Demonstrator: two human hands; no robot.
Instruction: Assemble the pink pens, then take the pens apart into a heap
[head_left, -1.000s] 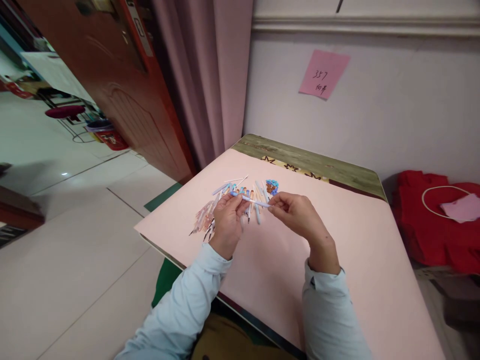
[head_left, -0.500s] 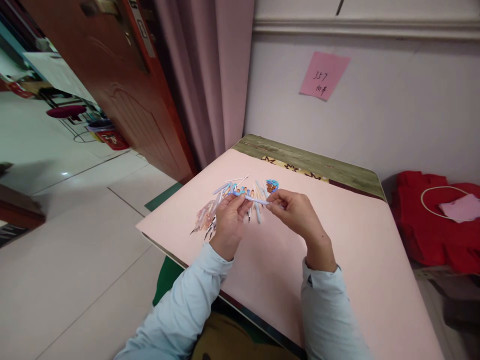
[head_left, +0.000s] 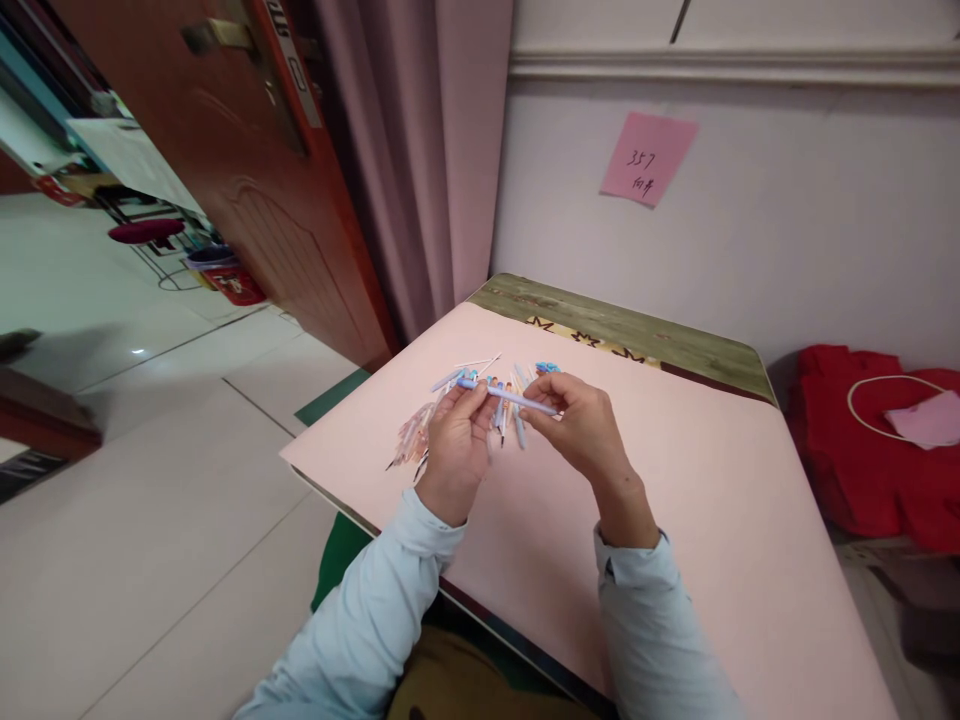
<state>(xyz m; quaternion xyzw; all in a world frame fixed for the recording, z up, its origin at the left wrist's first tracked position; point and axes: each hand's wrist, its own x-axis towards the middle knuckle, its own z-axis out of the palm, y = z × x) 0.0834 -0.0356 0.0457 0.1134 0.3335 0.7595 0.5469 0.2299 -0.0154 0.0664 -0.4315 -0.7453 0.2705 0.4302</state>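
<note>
Both hands are raised just above a pink table cover (head_left: 675, 480) and share one pale blue pen (head_left: 510, 397), held roughly level between them. The left hand (head_left: 457, 445) pinches the pen's near-left end between thumb and fingertips, with the remaining fingers curled under; the right hand (head_left: 581, 425) grips the opposite end in the same pinching manner, its fingers closed around the barrel. An end-to-end hold of this kind suits joining or pulling apart two sections of a pen, though the joint itself is too small to make out. Directly beyond the hands lies a loose pile of pens and refills (head_left: 450, 410), fanned across the cover within easy reach; a small blue cluster of parts (head_left: 547, 368) sits at its far right edge, partly hidden by the right hand. The cover leaves a strip of green patterned tabletop (head_left: 637, 330) bare toward the wall. A pink note (head_left: 647, 158) is stuck on the wall, and a red bag (head_left: 862, 440) rests off the table's right side.
</note>
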